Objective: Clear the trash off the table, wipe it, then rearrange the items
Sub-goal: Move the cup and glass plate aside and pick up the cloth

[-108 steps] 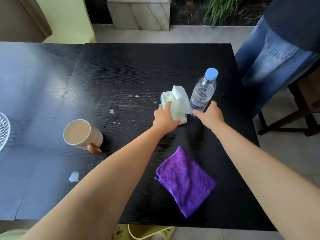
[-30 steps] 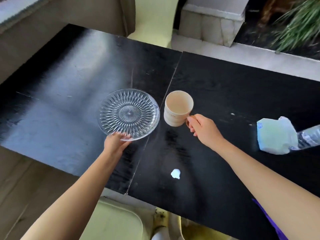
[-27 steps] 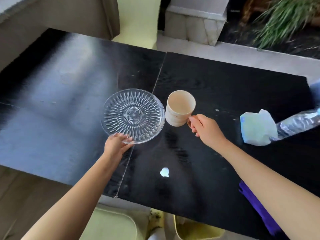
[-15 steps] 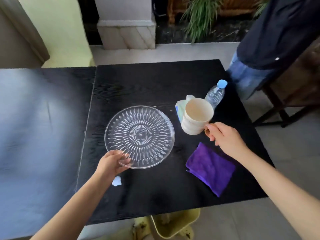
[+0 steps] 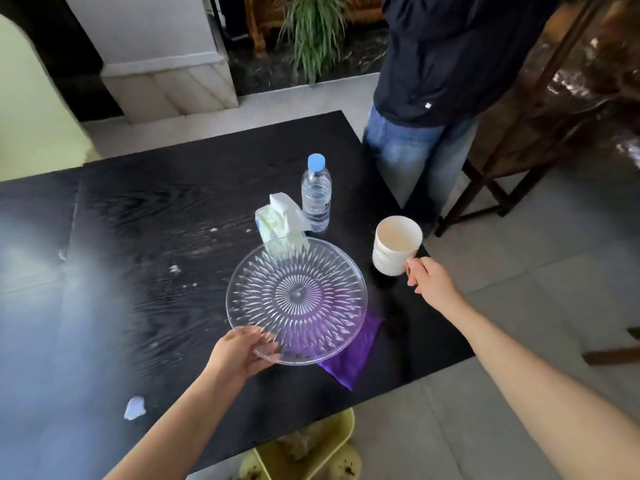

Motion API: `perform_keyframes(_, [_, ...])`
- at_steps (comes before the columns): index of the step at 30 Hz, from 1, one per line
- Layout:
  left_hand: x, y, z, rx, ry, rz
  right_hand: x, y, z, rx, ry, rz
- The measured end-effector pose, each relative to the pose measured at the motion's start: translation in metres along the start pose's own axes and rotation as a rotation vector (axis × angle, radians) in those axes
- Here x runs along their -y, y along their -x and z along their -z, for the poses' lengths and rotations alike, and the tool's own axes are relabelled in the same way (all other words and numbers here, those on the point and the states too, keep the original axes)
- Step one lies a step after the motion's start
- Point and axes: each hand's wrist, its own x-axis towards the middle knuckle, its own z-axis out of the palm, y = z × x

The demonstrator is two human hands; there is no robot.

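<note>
table (image 5: 173, 209): black wood, open grain showing, semi-gloss, glare on the left, smeared. plate (image 5: 296, 299): clear, looks like pressed glass, radial ribs, glossy. mug (image 5: 394, 251): cream, looks ceramic, smooth, low sheen. bottle (image 5: 315, 195): clear ribbed plastic, blue cap. cloth (image 5: 349, 362): purple, fuzzy, matt. tissue pack (image 5: 273, 223): soft film, paper sheet poking out. bin (image 5: 332, 441): yellow plastic, smooth.

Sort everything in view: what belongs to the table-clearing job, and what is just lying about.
Belongs to the job: glass plate in the left hand; mug in the right hand; water bottle; tissue pack; purple cloth; crumbs and white scrap on the table; yellow bin below.
Just about: standing person; wooden chair; plant.
</note>
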Motion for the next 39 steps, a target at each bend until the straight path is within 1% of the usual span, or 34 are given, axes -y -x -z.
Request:
perform_keyframes(7, [0.016,0.004,-0.028,-0.045,-0.043,0.019,0.011,-0.032,-0.015,0.031,-0.003,0.004])
perform_keyframes(11, [0.020,0.006,-0.034,-0.044,-0.071,0.021,0.019,-0.050,-0.027,0.069,-0.056,0.020])
perform_keyframes(15, [0.021,0.010,-0.043,-0.033,-0.061,0.018,0.028,-0.061,-0.033,0.106,-0.051,0.042])
perform_keyframes(17, [0.020,0.012,-0.047,-0.034,-0.050,0.012,0.031,-0.061,-0.032,0.082,-0.106,0.062])
perform_keyframes(18, [0.020,0.012,-0.049,-0.034,-0.042,0.010,0.030,-0.058,-0.031,0.041,-0.124,0.068])
perform_keyframes(20, [0.022,0.012,-0.051,-0.021,-0.031,0.011,0.023,-0.044,-0.029,-0.051,-0.078,0.066])
perform_keyframes(21, [0.023,0.013,-0.052,-0.010,-0.027,0.011,0.016,-0.035,-0.030,-0.039,-0.040,0.057])
perform_keyframes(22, [0.024,0.013,-0.054,0.002,-0.022,0.010,0.011,-0.024,-0.031,0.025,-0.009,0.041])
perform_keyframes(24, [0.027,0.015,-0.056,0.020,-0.018,0.002,0.004,-0.002,-0.033,0.214,-0.003,-0.054])
perform_keyframes(25, [0.027,0.017,-0.058,0.039,-0.019,0.000,0.001,0.007,-0.033,0.269,-0.059,-0.106])
perform_keyframes(27, [0.029,0.017,-0.058,0.092,-0.044,-0.002,-0.004,0.019,-0.030,0.257,-0.223,-0.138])
perform_keyframes(29, [0.029,0.015,-0.058,0.100,-0.106,-0.037,-0.013,0.026,-0.025,0.191,-0.337,-0.129])
perform_keyframes(30, [0.029,0.010,-0.057,0.043,-0.161,-0.075,-0.019,0.031,-0.023,0.166,-0.363,-0.137])
perform_keyframes(31, [0.028,0.003,-0.057,-0.055,-0.248,-0.129,-0.027,0.037,-0.022,0.146,-0.378,-0.156])
perform_keyframes(32, [0.028,-0.006,-0.055,-0.162,-0.388,-0.199,-0.036,0.043,-0.021,0.129,-0.398,-0.175])
perform_keyframes(33, [0.027,-0.015,-0.054,-0.239,-0.575,-0.264,-0.045,0.050,-0.020,0.112,-0.415,-0.191])
perform_keyframes(34, [0.027,-0.024,-0.054,-0.258,-0.766,-0.318,-0.055,0.058,-0.019,0.091,-0.436,-0.208])
perform_keyframes(35, [0.029,-0.031,-0.057,-0.227,-0.919,-0.340,-0.065,0.064,-0.018,0.060,-0.463,-0.225])
perform_keyframes(36, [0.031,-0.037,-0.061,-0.187,-1.021,-0.336,-0.074,0.070,-0.017,0.021,-0.495,-0.240])
perform_keyframes(37, [0.034,-0.041,-0.067,-0.158,-1.065,-0.316,-0.084,0.075,-0.015,-0.017,-0.519,-0.256])
perform_keyframes(39, [0.035,-0.044,-0.079,-0.160,-1.008,-0.234,-0.101,0.084,-0.012,-0.083,-0.546,-0.292])
